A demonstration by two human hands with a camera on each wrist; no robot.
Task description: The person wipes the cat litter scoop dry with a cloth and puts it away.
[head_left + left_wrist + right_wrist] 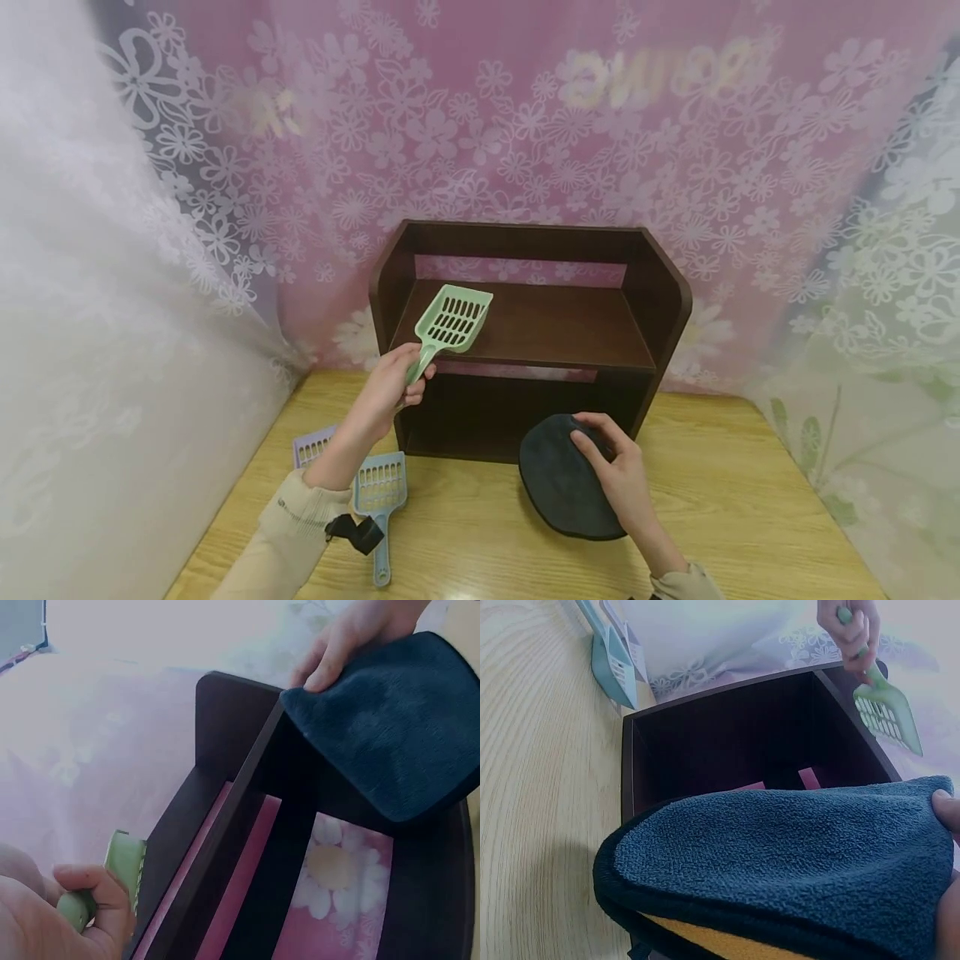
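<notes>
My left hand [393, 385] grips the handle of a green slotted scoop [452, 320], its head over the left end of the upper shelf of a dark brown wooden shelf unit [660, 308]. In the left wrist view my left hand [71, 911] curls round the green scoop handle [120, 870] beside the shelf unit's side [225, 750]. My right hand [615, 475] rests on a dark blue round cloth [558, 483] lying on the table in front of the shelf unit, fingers curled over its top edge. The cloth [795, 855] fills the right wrist view, with the scoop [889, 712] beyond.
A blue scoop [381, 492] and a lilac scoop [311, 446] lie on the wooden table [750, 500] at the left, near my left sleeve. A pink flowered curtain [525, 125] hangs behind the shelf unit and white flowered drapes close both sides.
</notes>
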